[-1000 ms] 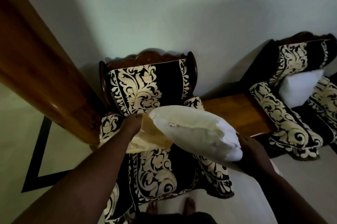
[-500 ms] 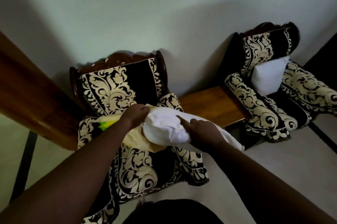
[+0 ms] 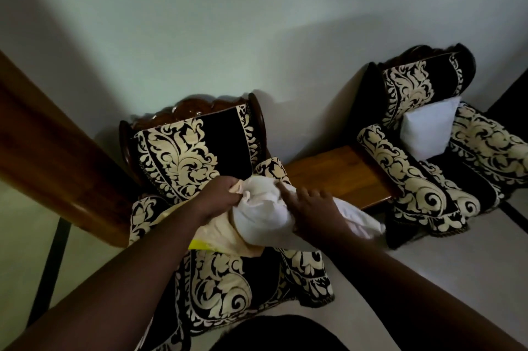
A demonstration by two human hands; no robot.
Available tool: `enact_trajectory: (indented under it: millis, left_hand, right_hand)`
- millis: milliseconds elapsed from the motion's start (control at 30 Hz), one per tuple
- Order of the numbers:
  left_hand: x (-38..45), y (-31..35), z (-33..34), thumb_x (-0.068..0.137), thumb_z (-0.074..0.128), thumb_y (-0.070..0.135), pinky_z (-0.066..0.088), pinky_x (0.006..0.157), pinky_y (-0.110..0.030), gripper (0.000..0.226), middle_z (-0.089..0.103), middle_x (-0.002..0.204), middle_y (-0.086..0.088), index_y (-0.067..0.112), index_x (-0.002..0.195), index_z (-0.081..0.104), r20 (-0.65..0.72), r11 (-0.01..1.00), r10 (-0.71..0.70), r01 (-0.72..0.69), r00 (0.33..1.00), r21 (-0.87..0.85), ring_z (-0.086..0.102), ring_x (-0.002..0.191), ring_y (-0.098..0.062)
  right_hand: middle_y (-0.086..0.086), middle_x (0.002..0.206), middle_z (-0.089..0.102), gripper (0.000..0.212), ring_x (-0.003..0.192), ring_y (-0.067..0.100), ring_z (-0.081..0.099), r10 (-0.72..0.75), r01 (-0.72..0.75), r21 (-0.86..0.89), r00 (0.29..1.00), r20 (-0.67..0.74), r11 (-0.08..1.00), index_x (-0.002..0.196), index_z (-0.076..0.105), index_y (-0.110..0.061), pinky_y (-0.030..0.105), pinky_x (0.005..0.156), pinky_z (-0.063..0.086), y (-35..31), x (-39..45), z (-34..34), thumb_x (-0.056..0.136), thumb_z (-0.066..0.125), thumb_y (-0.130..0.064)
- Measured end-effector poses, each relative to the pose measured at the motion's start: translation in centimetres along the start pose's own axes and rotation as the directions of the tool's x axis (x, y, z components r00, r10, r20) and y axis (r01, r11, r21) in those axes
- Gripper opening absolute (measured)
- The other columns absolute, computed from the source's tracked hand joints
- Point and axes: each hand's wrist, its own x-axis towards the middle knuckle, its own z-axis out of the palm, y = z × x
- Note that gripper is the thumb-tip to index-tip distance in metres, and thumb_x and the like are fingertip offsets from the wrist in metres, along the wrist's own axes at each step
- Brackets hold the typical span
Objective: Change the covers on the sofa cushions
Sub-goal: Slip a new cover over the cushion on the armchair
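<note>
Left hand (image 3: 221,197) fingers grip the cream cover's (image 3: 220,232) edge while right hand (image 3: 313,212) fingers, fairly straight, press the white cushion (image 3: 261,217).

White cushion (image 3: 258,216), cream cover (image 3: 220,232), black armchair (image 3: 183,150) with cream floral scrollwork

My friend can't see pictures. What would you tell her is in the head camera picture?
Two bare hands work a white cushion into a cream cover above a black-and-cream patterned armchair. The left hand grips the cover's edge while the right hand presses the cushion. Another white cushion sits on a second armchair.
</note>
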Motion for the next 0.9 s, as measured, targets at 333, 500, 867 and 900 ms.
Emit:
enact_trajectory:
  millis: [333,500,867,900]
  left_hand:
    - [-0.7,2.0,-1.4,0.085,0.061,0.032,0.05,0.069,-0.043,0.019,0.068,0.08,-0.003,0.014,0.083,0.068,-0.081,0.995,0.045,-0.037,0.996,0.089,0.064,0.076,-0.024]
    - [-2.6,4.3,-1.3,0.099,0.058,0.026,0.035,0.064,-0.035,0.037,0.051,0.069,0.003,0.022,0.064,0.045,-0.024,0.957,0.19,-0.179,0.982,0.228,0.052,0.072,-0.024]
    - [-3.7,3.7,-4.5,0.103,0.032,0.057,0.047,0.093,-0.037,0.054,0.066,0.132,-0.001,0.029,0.144,0.053,-0.27,0.795,0.326,-0.108,0.906,0.597,0.063,0.116,-0.023]
    - [-4.2,3.5,-3.9,0.104,0.031,0.056,0.048,0.091,-0.037,0.054,0.064,0.133,-0.001,0.028,0.147,0.05,-0.278,0.772,0.357,-0.115,0.892,0.625,0.062,0.115,-0.023]
  right_hand:
    - [0.011,0.12,0.063,0.078,0.097,0.028,0.066,-0.093,0.039,0.187,0.952,0.291,0.982,0.162,0.005,-0.029,0.033,0.07,0.04,-6.5,3.1,-1.8,0.101,0.053,-0.028]
    - [0.014,0.115,0.067,0.03,0.105,0.034,0.064,0.095,-0.173,0.201,0.933,0.347,0.964,0.128,0.06,-0.013,0.038,0.079,0.045,-7.7,6.2,-2.8,0.106,0.042,-0.021]
    - [-0.001,0.107,0.069,0.057,0.082,0.019,0.066,0.049,-0.04,0.377,0.999,-0.014,0.925,0.15,0.037,-0.029,0.028,0.068,0.049,-10.5,6.5,-4.0,0.096,0.055,-0.031]
    - [-0.002,0.108,0.069,0.052,0.081,0.018,0.066,0.079,-0.051,0.407,0.995,-0.053,0.912,0.145,0.042,-0.03,0.031,0.069,0.053,-10.3,6.4,-3.7,0.095,0.056,-0.033]
